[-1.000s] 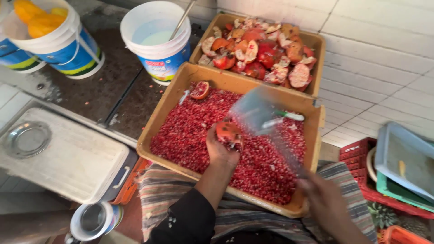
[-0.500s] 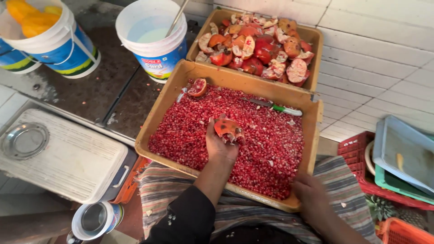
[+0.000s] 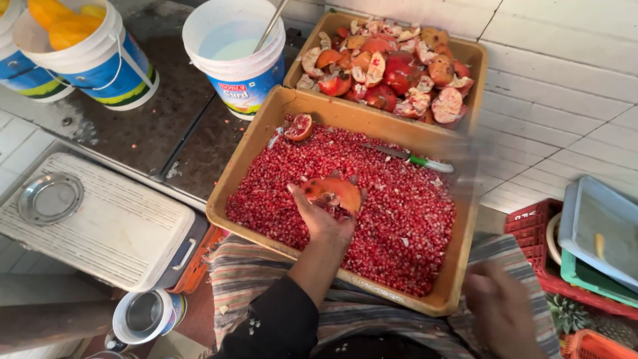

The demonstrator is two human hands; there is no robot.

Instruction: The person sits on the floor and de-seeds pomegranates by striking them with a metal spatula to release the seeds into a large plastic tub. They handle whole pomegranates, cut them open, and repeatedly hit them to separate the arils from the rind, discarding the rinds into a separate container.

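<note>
My left hand (image 3: 325,223) grips a broken pomegranate piece (image 3: 332,193), cut side down, over a bed of red pomegranate seeds (image 3: 399,219) that fills a tan tray (image 3: 229,196) on my lap. My right hand (image 3: 502,309) hovers, motion-blurred, by the tray's near right corner. It looks closed on a pale flat tool, which shows only as a faint smear (image 3: 468,173) over the right rim. A green-handled knife (image 3: 409,157) lies on the seeds at the far side. A pomegranate half (image 3: 299,126) rests in the far left corner.
A second tan tray (image 3: 477,56) of pomegranate shells stands behind. On the dark counter stand a white bucket (image 3: 236,53) with a spoon and a bucket of orange fruit (image 3: 86,53). A white lidded box (image 3: 100,226) and an open tin (image 3: 143,312) are at left, stacked trays and a red crate (image 3: 531,223) at right.
My right hand has dropped from above the seeds to the tray's near right corner, taking the blurred tool with it. My left hand still holds the pomegranate piece in about the same spot.
</note>
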